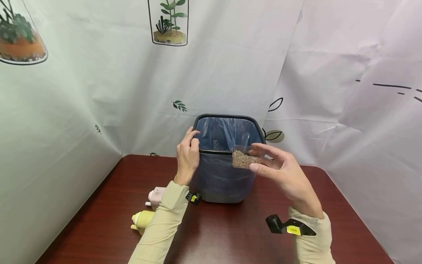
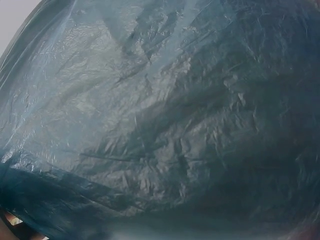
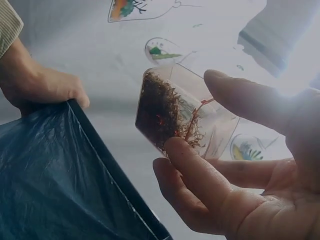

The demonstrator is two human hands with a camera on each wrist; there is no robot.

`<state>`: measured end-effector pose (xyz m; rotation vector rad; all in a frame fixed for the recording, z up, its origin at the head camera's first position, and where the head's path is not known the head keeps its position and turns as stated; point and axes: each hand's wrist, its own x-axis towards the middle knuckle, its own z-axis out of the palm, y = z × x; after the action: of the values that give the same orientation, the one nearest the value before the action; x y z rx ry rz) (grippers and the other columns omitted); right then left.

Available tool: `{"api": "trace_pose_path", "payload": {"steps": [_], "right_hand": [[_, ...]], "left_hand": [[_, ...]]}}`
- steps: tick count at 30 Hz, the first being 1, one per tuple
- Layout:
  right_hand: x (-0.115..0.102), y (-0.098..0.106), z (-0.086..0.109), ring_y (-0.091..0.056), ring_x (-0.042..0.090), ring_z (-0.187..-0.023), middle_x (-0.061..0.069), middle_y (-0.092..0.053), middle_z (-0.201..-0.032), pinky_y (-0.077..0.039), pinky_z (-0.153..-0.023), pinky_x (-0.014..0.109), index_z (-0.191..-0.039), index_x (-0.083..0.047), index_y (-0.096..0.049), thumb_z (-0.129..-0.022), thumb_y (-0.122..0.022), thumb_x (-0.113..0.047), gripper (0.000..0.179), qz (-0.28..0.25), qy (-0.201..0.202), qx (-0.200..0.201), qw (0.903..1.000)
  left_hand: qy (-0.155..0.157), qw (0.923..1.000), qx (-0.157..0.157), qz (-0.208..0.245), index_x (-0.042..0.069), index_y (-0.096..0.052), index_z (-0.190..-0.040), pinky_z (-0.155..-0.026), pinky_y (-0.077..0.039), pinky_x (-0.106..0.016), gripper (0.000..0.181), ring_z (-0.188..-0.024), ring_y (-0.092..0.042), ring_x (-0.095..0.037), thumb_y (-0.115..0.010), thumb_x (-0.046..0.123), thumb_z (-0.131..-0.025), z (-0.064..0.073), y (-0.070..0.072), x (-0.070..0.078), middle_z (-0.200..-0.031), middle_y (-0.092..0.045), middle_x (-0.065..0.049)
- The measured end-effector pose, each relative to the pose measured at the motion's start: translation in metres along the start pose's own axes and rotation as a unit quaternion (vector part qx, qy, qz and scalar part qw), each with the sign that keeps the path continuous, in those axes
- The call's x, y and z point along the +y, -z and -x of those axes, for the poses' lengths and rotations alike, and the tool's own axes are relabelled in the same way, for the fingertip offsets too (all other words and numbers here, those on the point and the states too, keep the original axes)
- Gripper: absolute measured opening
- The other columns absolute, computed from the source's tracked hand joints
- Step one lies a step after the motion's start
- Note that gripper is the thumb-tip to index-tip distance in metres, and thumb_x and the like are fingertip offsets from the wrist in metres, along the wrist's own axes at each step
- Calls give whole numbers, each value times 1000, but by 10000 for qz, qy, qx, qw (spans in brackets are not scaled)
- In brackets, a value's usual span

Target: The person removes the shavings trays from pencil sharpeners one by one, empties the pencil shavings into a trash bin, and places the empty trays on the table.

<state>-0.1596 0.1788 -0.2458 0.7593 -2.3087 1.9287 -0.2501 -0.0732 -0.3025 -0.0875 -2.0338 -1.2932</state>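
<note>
My left hand (image 1: 188, 156) grips the black rim of a trash bin (image 1: 219, 179) at its left side, with the thumb on the near face of the rim. A bluish plastic liner (image 1: 214, 132) lines the bin and hangs over its outside; it fills the left wrist view. In front of the bin's near right rim, my right hand (image 1: 290, 174) holds a small clear plastic box (image 3: 172, 107) between thumb and fingers. Brown, dry, curly bits (image 3: 162, 102) lie inside the box, heaped toward the end away from the palm. The box is tilted in the right wrist view.
On the dark red table (image 1: 108, 205), a pink bottle (image 1: 156, 196) and a yellow bottle (image 1: 145, 220) lie left of the bin, partly hidden by my left sleeve. White cloth walls (image 1: 132, 91) with printed plants stand behind and on both sides.
</note>
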Motion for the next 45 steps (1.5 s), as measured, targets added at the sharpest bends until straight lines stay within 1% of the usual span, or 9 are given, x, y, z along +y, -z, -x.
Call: {"api": "trace_pose_path", "payload": {"steps": [1,6,17,21,26,28,32,35,45], "right_hand": [[-1,0,0,-59,24,-106,16,-53,-123,-48,-83,30,-131,-10,-50,-81,-67,-8,53,23,33,-19,10000],[-2,1,-1,-59,24,-106,21,-50,-125,-48,-83,30,-132,-6,-47,-81,-67,-7,55,-10,135,-54,9999],[-3,0,-7,-57,22,-109,20,-49,-127,-47,-84,29,-133,-8,-47,-81,-67,-9,55,-35,30,-39,10000],[-3,0,-14,-56,20,-111,15,-51,-127,-46,-87,29,-132,-12,-49,-81,-69,-14,55,64,-78,38,9999],[0,1,-21,-57,20,-110,15,-52,-126,-45,-87,27,-131,-12,-50,-80,-69,-14,54,143,-29,59,9999],[2,1,-23,-57,20,-110,17,-52,-126,-45,-87,27,-131,-10,-49,-81,-69,-14,54,149,10,47,9999],[3,2,-26,-57,19,-110,16,-52,-127,-44,-88,27,-132,-11,-49,-80,-70,-17,56,178,-27,74,9998],[4,2,-28,-57,18,-111,15,-52,-127,-44,-88,28,-132,-12,-49,-79,-71,-20,57,224,-56,109,9997],[6,2,-37,-57,19,-111,12,-54,-126,-44,-87,29,-133,-13,-48,-79,-71,-23,59,331,-116,154,9993]], "left_hand": [[1,10000,1,6,15,-65,-111,-75,-39,-34,40,-94,-59,-20,-33,19,-87,0,0,0,-135,-47,7],[35,10000,-79,37,16,-64,-113,-73,-37,-35,41,-69,-53,-23,-32,20,-88,2,2,0,-137,-45,6],[68,9999,-97,59,18,-64,-113,-67,-36,-34,41,-54,-40,-24,-32,21,-88,3,1,-1,-138,-45,6],[76,9999,-75,121,18,-64,-112,-70,-36,-34,41,-59,-43,-23,-32,21,-88,2,2,0,-138,-45,7],[55,9999,-70,122,16,-64,-113,-76,-37,-36,41,-90,-57,-21,-32,21,-88,2,1,0,-137,-45,5],[55,9999,-59,110,15,-65,-113,-75,-36,-35,41,-90,-56,-21,-33,21,-88,2,1,0,-137,-46,5],[46,10000,-33,69,16,-65,-112,-66,-35,-33,41,-56,-43,-21,-32,21,-88,3,0,0,-136,-46,6],[28,10000,-12,54,17,-65,-112,-58,-32,-33,41,-45,-26,-20,-32,20,-87,3,-1,0,-137,-46,6],[11,10000,8,70,15,-64,-113,-51,-27,-32,42,-43,-23,-17,-32,20,-88,4,-1,0,-137,-46,6]]}}
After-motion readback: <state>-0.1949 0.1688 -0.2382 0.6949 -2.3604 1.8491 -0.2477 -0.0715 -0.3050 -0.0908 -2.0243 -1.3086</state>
